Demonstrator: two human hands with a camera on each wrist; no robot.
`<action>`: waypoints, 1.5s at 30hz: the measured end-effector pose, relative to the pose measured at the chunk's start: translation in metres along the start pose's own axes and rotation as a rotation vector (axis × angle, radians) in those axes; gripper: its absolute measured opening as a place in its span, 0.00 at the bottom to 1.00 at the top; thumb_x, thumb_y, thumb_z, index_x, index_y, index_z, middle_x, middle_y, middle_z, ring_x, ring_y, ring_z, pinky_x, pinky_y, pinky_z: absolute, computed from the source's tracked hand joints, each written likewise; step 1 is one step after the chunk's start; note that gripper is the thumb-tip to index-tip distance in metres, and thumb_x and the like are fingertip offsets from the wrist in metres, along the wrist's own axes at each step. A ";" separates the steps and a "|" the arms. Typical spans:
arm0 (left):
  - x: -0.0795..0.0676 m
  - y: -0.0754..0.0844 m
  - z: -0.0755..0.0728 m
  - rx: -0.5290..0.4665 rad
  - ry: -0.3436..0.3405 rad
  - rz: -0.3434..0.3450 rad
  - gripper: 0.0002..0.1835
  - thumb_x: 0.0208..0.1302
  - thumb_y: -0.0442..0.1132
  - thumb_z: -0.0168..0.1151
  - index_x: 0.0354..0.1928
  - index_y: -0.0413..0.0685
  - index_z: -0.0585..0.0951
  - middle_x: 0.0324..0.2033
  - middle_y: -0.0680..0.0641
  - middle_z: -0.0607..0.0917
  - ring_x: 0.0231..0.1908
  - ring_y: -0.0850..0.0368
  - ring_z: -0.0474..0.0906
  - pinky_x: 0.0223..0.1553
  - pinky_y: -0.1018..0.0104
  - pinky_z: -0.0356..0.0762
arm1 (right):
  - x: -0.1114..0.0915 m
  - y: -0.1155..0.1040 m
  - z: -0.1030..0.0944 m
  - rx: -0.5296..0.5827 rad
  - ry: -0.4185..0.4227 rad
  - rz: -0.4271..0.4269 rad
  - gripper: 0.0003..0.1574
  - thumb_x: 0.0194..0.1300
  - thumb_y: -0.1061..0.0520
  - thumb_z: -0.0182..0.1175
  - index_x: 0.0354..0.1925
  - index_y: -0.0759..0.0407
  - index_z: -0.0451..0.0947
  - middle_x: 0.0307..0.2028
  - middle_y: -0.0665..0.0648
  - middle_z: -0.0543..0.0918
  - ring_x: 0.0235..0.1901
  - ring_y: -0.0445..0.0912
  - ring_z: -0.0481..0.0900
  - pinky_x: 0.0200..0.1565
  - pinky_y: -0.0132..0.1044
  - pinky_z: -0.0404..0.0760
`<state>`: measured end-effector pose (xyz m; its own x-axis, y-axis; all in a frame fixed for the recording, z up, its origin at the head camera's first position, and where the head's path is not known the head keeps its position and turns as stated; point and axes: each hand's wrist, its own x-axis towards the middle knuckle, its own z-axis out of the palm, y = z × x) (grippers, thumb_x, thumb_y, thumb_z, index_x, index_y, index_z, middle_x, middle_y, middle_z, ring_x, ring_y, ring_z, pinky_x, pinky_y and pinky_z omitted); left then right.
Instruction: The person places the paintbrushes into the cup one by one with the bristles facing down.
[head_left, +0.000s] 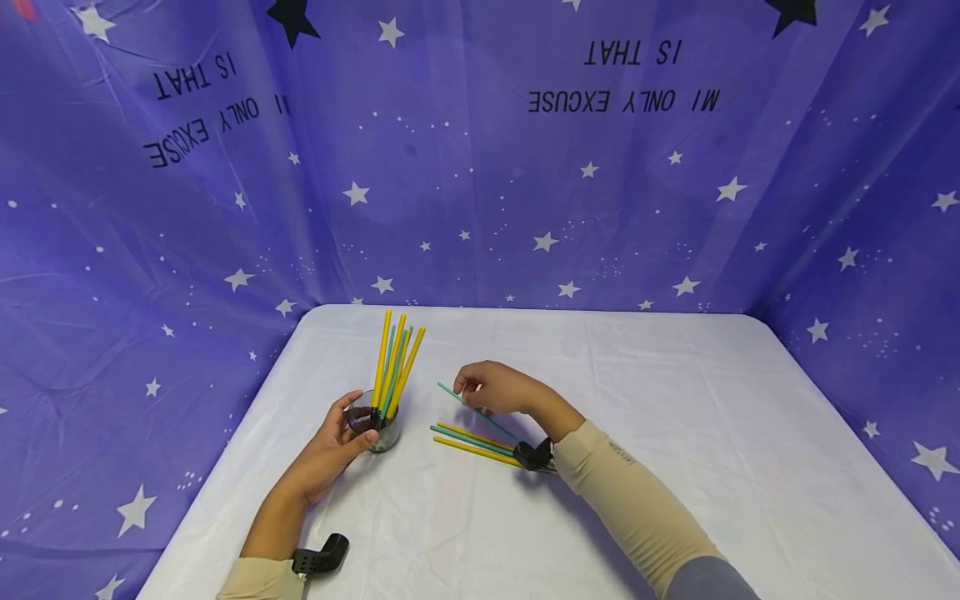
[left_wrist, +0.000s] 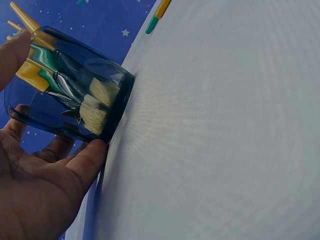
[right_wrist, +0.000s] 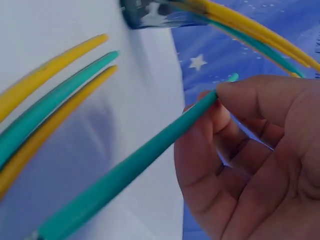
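Observation:
My left hand grips a clear tinted glass that stands on the table at left. Several paintbrushes with yellow and green handles lean in the glass, bristles down, handles sticking up past the rim. To the right, my right hand pinches a green-handled paintbrush between thumb and fingers near the handle's end, raised above the table. Its bristle end is hidden in the right wrist view. Below it lie two yellow-handled paintbrushes and a green-handled paintbrush, side by side.
A white cloth covers the table. Purple curtains with stars and lettering hang behind and at both sides. A black wrist camera mount sits on the left wrist, and another partly hides the lying brushes.

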<state>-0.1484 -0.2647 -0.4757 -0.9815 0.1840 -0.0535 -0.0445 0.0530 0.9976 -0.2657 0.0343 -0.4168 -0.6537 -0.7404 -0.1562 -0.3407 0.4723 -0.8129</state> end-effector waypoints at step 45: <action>0.000 -0.001 -0.001 -0.015 -0.004 0.019 0.41 0.71 0.31 0.58 0.75 0.46 0.43 0.66 0.32 0.61 0.56 0.64 0.71 0.51 0.71 0.72 | 0.046 -0.063 0.047 0.651 0.618 -0.348 0.13 0.70 0.71 0.53 0.52 0.70 0.65 0.37 0.56 0.72 0.38 0.53 0.76 0.39 0.39 0.84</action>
<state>-0.1487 -0.2653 -0.4767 -0.9814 0.1886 -0.0349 -0.0289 0.0343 0.9990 -0.2422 -0.0515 -0.3996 -0.8909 -0.3179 0.3245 -0.2628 -0.2218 -0.9390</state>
